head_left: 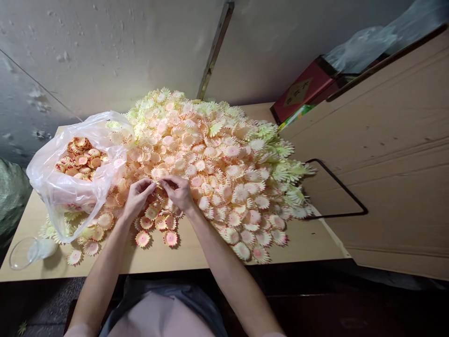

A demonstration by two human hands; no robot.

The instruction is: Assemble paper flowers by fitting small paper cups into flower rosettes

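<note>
- Flowers (210, 164), cream and pink with notched petals, lie in a broad heap over the middle of the table (157, 262), running back to its far edge and out toward its right edge.
- Greener ones (293, 194) show at the heap's right side.
- The left hand (138, 194) and the right hand (179, 193) meet over the front of the heap, left of the table's middle, their fingertips almost touching.
- Thumb and forefinger of each hand pinch at a small pale piece (156, 183) between them; it is too covered for its shape to be told.
- Closer to the near edge, between the forearms (105, 271), red-tipped flowers (170, 238) lie face up on the tabletop.
- Toward the left edge, a translucent plastic bag (45, 161) sits open, with darker, red-edged flowers (82, 160) inside.
- Several pale flowers (74, 257) lie between the bag and the near edge.
- At the near left corner is a clear glass (21, 256) with something white in it.
- A large cardboard panel (386, 178) slants along the right edge, a black wire loop (343, 182) before it.
- By the far right corner are a red box (298, 91) and crumpled clear plastic (368, 44).
</note>
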